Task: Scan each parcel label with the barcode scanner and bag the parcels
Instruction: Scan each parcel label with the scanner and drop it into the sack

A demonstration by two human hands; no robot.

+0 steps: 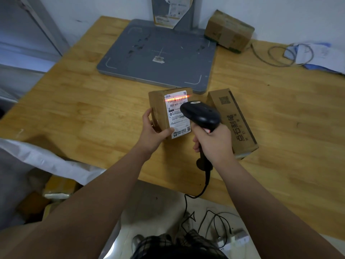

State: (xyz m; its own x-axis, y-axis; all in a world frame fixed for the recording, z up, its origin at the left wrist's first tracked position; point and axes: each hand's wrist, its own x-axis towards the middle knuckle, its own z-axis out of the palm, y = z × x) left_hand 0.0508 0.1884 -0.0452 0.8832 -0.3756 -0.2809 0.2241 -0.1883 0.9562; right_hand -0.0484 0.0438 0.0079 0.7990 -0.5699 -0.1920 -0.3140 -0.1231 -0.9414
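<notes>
The small cardboard parcel (157, 107) stands tilted on the wooden table (84, 109), near its front edge and just in front of the grey weighing platform (158, 53). Its white label (177, 111) faces up toward the camera, and a red scan line (177, 99) lies across the barcode at the top of the label. The left hand (152, 134) grips the parcel from its lower left, thumb pressed on the label's bottom corner and fingers curled round the left side, forearm reaching in straight from below. The right hand (214, 143) is clenched round the handle of the black barcode scanner (201, 114), wrist bent so that the head points down at the label. The scanner's cable (187, 200) hangs off the table edge. A long box (235, 124) lies just right of the scanner. Another box (229, 31) sits at the back by the wall. A white bag (46, 159) hangs open at the lower left.
</notes>
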